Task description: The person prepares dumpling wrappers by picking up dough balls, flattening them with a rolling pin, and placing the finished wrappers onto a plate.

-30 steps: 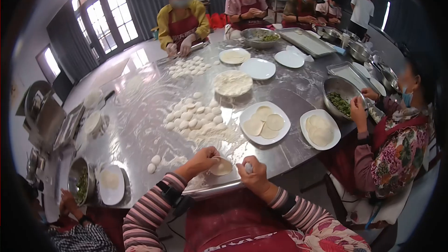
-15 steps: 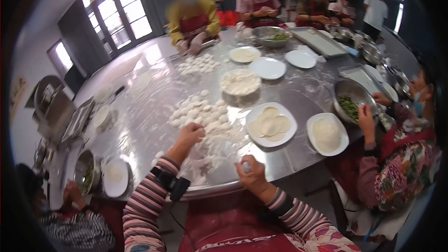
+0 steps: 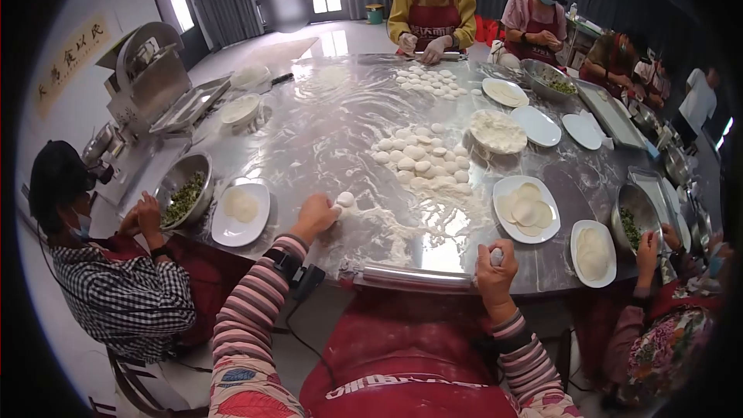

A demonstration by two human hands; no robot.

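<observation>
At the near edge of the steel table, my left hand is closed, its fingertips on the rim of a small round dough piece. My right hand is wrapped into a fist farther right. Out of the top of this fist sticks the grey end of what looks like a rolling pin; the fist hides the rest. Beyond and between my hands lies a pile of flattened dough pieces, with loose flour around it. A white plate of rolled wrappers stands beyond my right hand.
A bowl of flour stands behind the pile. Left are a plate with wrappers and a bowl of green filling, near a seated person. Another person sits right; one across works with gloved hands.
The view has swung left. My left hand has moved from beside the pile to the separate dough piece near the table edge. My right hand keeps its grip and sits farther from my left.
</observation>
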